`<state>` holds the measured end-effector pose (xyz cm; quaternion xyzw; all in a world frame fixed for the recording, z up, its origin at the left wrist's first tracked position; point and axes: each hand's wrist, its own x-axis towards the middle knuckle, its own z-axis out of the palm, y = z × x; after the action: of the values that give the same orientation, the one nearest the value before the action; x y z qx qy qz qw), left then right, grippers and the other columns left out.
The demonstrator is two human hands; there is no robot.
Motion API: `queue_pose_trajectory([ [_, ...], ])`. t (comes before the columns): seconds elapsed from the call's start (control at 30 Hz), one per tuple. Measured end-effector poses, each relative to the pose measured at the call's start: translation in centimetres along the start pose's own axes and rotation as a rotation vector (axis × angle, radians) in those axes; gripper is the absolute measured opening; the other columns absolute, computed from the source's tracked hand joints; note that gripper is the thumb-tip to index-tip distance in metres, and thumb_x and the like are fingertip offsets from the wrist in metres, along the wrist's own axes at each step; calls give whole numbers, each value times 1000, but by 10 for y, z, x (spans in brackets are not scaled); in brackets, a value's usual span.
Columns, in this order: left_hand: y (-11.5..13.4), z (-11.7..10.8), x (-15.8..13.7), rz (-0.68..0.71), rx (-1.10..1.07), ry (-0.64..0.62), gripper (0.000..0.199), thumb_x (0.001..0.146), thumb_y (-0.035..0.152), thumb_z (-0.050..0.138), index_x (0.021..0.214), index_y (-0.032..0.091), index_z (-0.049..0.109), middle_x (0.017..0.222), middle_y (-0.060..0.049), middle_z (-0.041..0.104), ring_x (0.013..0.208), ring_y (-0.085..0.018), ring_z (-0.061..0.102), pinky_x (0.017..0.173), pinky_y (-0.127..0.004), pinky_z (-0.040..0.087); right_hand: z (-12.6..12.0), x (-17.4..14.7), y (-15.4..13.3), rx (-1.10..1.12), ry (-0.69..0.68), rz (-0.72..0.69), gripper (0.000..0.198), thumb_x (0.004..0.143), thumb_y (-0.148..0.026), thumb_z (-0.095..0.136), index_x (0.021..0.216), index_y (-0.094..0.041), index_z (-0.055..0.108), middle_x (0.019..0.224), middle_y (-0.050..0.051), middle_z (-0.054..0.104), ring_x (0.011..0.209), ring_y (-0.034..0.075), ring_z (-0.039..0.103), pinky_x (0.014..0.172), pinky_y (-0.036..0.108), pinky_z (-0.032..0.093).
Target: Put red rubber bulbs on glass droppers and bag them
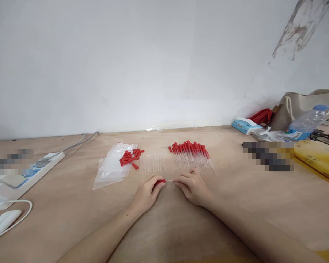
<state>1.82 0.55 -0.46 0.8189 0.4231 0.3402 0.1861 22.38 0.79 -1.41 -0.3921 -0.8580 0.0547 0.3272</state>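
Observation:
My left hand (pixel 150 188) is closed on a red rubber dropper bulb (pixel 161 181). Between finger and thumb, my right hand (pixel 193 188) pinches a thin clear dropper tube (pixel 169 180), whose left end meets the bulb's mouth; how deep it sits I cannot tell. Just beyond my hands lies a row of bare clear tubes (pixel 151 163). Left of it, loose red bulbs (pixel 127 160) are heaped partly on clear plastic bags (pixel 111 168). To the right is a bunch of droppers with red bulbs fitted (pixel 190 150), their tips toward me.
A white power strip (pixel 50 162) with a grey cable stands at the left, near a white charger (pixel 5 223). At the right are a blue tissue pack (pixel 246 125), a plastic bottle (pixel 308 122) and a yellow packet (pixel 318 159). A white wall (pixel 153 65) closes off the back.

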Motion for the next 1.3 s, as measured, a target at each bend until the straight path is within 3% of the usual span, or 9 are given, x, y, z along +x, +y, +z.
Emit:
queue_pose_trajectory([
  [0.27,-1,0,-1,84,-4,-128,17,88,24,40,85,18,56,81,-2,58,77,-13,54,71,-25,43,0,2,8,-60,-11,-53,22,83,-16,47,92,-25,65,77,1,63,68,11,50,74,32,20],
  [0.6,-1,1,-2,131,134,-159,16,88,25,39,86,17,53,80,-3,55,74,-15,52,67,-25,41,8,1,-3,-89,6,-49,18,81,-15,46,83,-21,62,68,-1,60,61,10,45,67,30,18],
  [0.8,-2,1,1,168,150,-176,17,88,24,38,84,17,53,79,-3,55,73,-14,51,66,-25,41,10,4,-9,-95,-51,-16,19,82,-16,43,81,-20,61,69,0,62,63,11,48,67,30,20],
  [0.9,-6,-3,5,176,140,-139,15,88,24,40,88,18,54,81,-3,56,77,-15,53,69,-26,43,4,7,-14,-150,-75,-6,19,82,-17,42,83,-19,61,74,2,64,68,13,52,70,30,22],
  [0.97,-11,-6,7,148,146,-41,17,86,25,43,100,20,52,93,-5,56,85,-17,53,74,-29,43,-3,10,-14,-185,-87,18,19,82,-18,42,82,-19,62,75,3,65,71,14,54,73,31,24],
  [1.03,-18,-8,8,77,183,78,27,84,26,47,110,21,46,102,-6,53,91,-19,52,76,-31,44,-11,13,-10,-172,-92,117,20,81,-19,43,79,-19,63,75,3,66,70,15,55,72,30,27],
  [1.1,-24,-9,8,7,225,132,30,82,27,49,111,21,45,99,-6,52,87,-19,53,73,-31,45,-18,20,-1,-96,-73,303,21,80,-22,43,76,-19,63,72,2,66,65,14,56,65,26,31],
  [1.2,-27,-8,7,-17,229,73,20,82,25,49,101,20,49,90,-3,51,73,-15,53,68,-29,45,-25,38,16,-14,9,581,23,78,-29,44,68,-19,62,66,1,65,61,13,56,56,23,32],
  [1.3,-27,-7,7,-3,197,25,14,83,24,46,95,20,52,86,-2,50,68,-13,52,65,-28,44,-22,63,31,-137,122,729,23,75,-32,47,62,-20,60,67,2,64,64,16,56,60,25,32],
])
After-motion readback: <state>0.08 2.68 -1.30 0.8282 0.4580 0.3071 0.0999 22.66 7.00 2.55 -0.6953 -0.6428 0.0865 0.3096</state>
